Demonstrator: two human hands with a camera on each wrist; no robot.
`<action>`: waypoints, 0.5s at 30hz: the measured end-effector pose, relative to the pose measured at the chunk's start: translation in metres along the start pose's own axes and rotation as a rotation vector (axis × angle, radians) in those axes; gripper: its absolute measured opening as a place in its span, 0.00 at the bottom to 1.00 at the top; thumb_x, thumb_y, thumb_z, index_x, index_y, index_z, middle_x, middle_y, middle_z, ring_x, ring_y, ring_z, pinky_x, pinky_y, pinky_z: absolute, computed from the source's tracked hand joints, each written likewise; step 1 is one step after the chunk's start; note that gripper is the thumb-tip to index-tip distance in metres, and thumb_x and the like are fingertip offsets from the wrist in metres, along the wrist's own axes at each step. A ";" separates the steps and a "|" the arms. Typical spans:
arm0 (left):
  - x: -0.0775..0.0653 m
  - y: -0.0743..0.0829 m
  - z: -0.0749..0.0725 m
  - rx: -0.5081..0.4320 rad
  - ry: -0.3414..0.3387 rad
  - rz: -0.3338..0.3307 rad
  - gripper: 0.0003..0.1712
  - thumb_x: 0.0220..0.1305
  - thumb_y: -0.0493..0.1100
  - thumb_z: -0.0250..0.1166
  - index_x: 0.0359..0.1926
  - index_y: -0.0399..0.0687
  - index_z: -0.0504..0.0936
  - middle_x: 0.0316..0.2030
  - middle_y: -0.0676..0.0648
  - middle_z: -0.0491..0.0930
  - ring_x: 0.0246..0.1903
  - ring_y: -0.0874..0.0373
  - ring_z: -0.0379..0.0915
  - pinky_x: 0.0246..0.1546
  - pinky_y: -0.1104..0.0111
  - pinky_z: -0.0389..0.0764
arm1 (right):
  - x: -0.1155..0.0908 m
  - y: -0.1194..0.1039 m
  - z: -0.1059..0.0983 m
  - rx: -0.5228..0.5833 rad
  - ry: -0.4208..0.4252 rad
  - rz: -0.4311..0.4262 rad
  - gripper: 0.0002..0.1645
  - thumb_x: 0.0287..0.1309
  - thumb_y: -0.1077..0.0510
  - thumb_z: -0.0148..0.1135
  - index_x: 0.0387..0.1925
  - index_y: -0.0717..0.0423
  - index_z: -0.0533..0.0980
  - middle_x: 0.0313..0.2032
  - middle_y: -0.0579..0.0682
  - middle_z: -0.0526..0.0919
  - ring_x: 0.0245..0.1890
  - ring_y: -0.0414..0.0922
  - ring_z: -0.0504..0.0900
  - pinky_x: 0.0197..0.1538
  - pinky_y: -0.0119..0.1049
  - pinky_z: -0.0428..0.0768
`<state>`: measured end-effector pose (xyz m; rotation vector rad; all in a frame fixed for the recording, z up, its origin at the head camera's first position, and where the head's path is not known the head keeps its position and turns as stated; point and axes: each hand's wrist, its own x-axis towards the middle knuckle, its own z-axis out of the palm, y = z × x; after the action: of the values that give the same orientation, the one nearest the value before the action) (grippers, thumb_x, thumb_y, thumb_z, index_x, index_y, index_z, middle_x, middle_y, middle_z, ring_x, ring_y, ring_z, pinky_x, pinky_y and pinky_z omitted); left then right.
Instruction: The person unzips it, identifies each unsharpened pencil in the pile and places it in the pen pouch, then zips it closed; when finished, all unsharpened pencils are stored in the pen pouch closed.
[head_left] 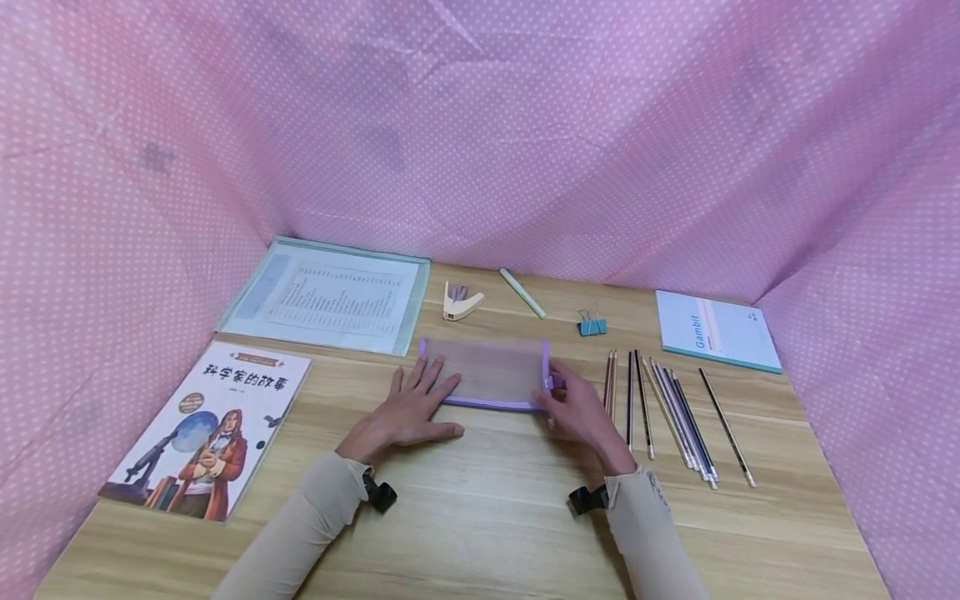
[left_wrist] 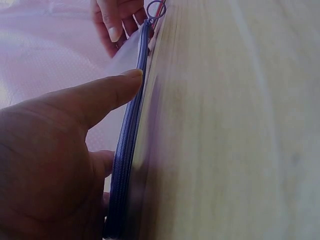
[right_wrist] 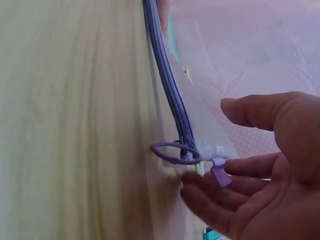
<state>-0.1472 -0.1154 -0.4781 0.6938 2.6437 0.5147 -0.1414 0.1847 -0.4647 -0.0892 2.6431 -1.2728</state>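
Note:
A sheer zip pouch (head_left: pixel 491 371) with purple edging lies flat in the middle of the table. My left hand (head_left: pixel 408 412) rests on its left end with fingers spread, and in the left wrist view the thumb reaches to the dark purple zip (left_wrist: pixel 131 120). At the other end is my right hand (head_left: pixel 577 404). The right wrist view shows its thumb held apart from loosely bent fingers, which lie beside a small purple side tab (right_wrist: pixel 220 175). A purple ring pull (right_wrist: pixel 175 152) hangs at the right end of the zip.
Several pencils (head_left: pixel 678 417) lie right of my right hand. Behind the pouch are a stapler (head_left: pixel 461 302), a pale green pen (head_left: pixel 522 292) and a teal binder clip (head_left: pixel 592 325). A notebook (head_left: pixel 720 329) sits back right; a document folder (head_left: pixel 330 296) and picture-covered book (head_left: pixel 210 429) lie left.

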 end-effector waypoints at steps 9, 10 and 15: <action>0.000 0.000 0.000 -0.008 0.003 0.000 0.51 0.63 0.71 0.58 0.79 0.55 0.52 0.81 0.39 0.35 0.80 0.37 0.23 0.73 0.32 0.32 | 0.005 0.006 -0.001 0.085 0.062 0.043 0.38 0.58 0.68 0.65 0.70 0.60 0.65 0.62 0.65 0.77 0.57 0.62 0.82 0.57 0.47 0.83; 0.000 0.000 0.001 -0.007 0.003 -0.001 0.51 0.63 0.71 0.58 0.79 0.55 0.52 0.81 0.40 0.35 0.80 0.37 0.23 0.73 0.32 0.32 | 0.005 0.007 -0.001 0.093 0.065 0.046 0.38 0.58 0.69 0.65 0.70 0.61 0.66 0.61 0.65 0.78 0.57 0.62 0.82 0.57 0.47 0.83; 0.001 0.001 0.001 -0.003 0.014 -0.002 0.51 0.63 0.71 0.58 0.79 0.55 0.53 0.81 0.40 0.36 0.80 0.38 0.23 0.73 0.32 0.32 | 0.007 0.010 -0.002 0.133 0.062 0.065 0.39 0.57 0.70 0.65 0.70 0.61 0.66 0.60 0.64 0.78 0.57 0.61 0.82 0.57 0.44 0.84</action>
<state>-0.1474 -0.1143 -0.4787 0.6888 2.6558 0.5244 -0.1487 0.1915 -0.4728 0.0571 2.5800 -1.4471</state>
